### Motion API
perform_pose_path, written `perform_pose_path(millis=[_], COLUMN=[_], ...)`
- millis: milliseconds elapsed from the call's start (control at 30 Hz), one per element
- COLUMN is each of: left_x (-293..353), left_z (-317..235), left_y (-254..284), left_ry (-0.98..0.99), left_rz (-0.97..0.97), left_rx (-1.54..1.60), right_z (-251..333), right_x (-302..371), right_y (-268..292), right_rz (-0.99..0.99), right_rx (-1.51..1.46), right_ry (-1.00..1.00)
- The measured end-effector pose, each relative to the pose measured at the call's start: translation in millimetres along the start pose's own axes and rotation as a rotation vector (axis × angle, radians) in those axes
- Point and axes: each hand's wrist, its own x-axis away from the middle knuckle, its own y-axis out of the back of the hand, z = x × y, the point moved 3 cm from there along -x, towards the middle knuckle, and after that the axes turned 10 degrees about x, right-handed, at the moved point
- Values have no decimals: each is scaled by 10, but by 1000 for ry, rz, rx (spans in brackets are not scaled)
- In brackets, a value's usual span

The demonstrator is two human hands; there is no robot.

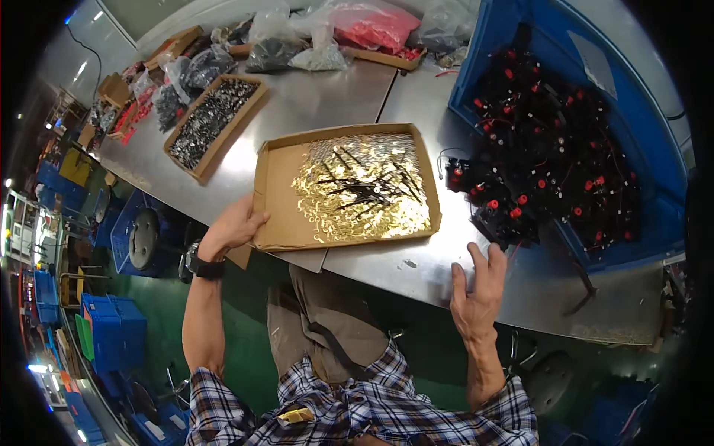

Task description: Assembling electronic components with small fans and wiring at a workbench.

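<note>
One hand, the left (232, 225), grips the cardboard tray (279, 195) near its near-left corner, while the right hand (480, 293) is open with spread fingers, apart from the tray. The tray is at the front edge of the bench (364, 262), open side up, its long axis going left to right, right end slightly farther. To steady it well, I would keep it level, so the loose gold pieces (331, 221) do not slide.

Pink bag (379, 30) btwn clr bags (446, 28)

Green floor (242, 316) — metal table (320, 97) — dark stool (143, 238).
</note>
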Motion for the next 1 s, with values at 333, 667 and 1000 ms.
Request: perform_pose_path(millis=[333,667,1000], left_x=[-150,-913,-191], left_z=[-826,-1011,-837], left_y=[-535,-964,-976], left_ry=[-680,-800,-651], left_rz=[-291,210,100], left_rx=[-414,-573,-540], right_z=[280,420,706], right_x=[-1128,-1373,-1112], right_y=[-459,-1080,-1105], right_rz=[495,605,641], right_rx=[-209,33,-331], right_ry=[312,378,679])
